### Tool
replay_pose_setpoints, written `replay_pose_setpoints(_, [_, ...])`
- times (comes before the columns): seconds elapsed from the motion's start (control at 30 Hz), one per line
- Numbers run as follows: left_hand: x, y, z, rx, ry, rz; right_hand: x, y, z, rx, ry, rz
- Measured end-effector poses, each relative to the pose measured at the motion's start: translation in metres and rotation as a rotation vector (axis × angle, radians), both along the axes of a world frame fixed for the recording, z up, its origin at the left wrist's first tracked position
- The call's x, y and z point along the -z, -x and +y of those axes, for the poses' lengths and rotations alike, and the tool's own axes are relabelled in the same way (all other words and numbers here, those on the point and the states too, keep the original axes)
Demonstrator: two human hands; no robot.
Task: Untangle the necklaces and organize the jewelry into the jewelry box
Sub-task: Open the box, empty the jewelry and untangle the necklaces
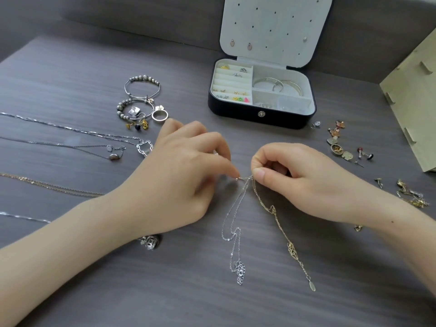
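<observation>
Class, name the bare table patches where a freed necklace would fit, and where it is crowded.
Free: the grey wooden table at its far-left corner, beyond the beaded silver bangles; the near strip below the tangled silver and gold chains. Crowded: laid-out necklaces on the left, loose earrings right of the black jewelry box.

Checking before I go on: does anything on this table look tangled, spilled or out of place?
Yes. The silver chain and gold chain meet in one snarl pinched between the left hand and right hand, not yet separated. Loose earrings lie scattered right of the open jewelry box, outside its compartments.
</observation>
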State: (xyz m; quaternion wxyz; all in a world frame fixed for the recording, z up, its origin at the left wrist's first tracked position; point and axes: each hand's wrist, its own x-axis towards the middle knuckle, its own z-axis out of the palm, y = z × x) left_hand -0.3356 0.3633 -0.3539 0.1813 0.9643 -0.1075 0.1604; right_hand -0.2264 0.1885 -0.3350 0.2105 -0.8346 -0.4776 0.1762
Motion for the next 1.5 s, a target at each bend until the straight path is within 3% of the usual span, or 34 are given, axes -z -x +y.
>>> replay_pose_setpoints(0.17, [-0.002, -0.005, -0.013, -0.126, 0.297, 0.087, 0.002, -0.003, 0.000, -0.007, -0.024, 0.053])
replay_pose_setpoints(0.47, [0.007, -0.015, -0.019, -0.152, 0.394, 0.161, 0.003, -0.002, -0.002, -0.007, -0.063, 0.060])
replay_pose_setpoints(0.83, [0.007, -0.015, -0.019, -0.131, 0.389, 0.216, 0.006, 0.005, -0.004, 0.019, -0.114, -0.043])
replay_pose_setpoints(1.07, [0.008, -0.014, -0.018, -0.109, 0.283, 0.217, 0.010, 0.009, -0.007, 0.019, -0.134, -0.130])
replay_pose_setpoints(1.5, [0.007, -0.013, -0.021, -0.119, 0.218, 0.147, 0.012, 0.011, -0.001, 0.005, -0.210, -0.252])
